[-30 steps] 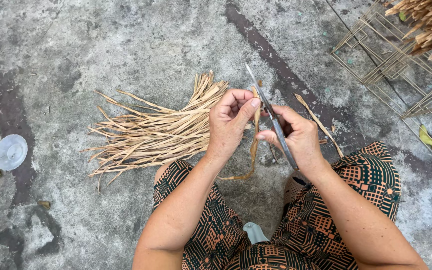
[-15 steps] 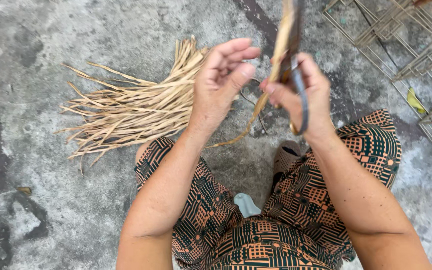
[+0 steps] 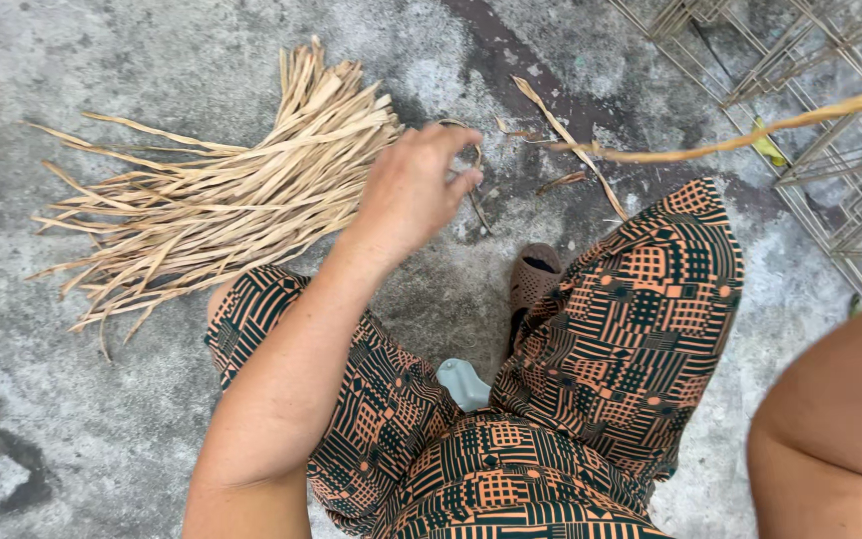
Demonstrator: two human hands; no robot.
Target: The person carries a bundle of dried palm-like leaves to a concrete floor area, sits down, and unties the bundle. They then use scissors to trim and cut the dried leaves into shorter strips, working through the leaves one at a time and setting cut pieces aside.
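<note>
Your left hand (image 3: pixel 413 190) hovered, fingers loosely curled and empty, by the dried leaf strips (image 3: pixel 221 200); your right hand's grip was unseen, so brittle strips might snap.

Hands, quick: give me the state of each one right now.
Left hand: loosely curled above the dried strips, holding nothing that shows.
Right hand: out of frame; only the arm shows, so its grip cannot be told.

Rough grey concrete floor (image 3: pixel 102 419) with dark stains, daylight, no walls visible. Wire metal grid rack (image 3: pixel 840 190) lies at far right.
</note>
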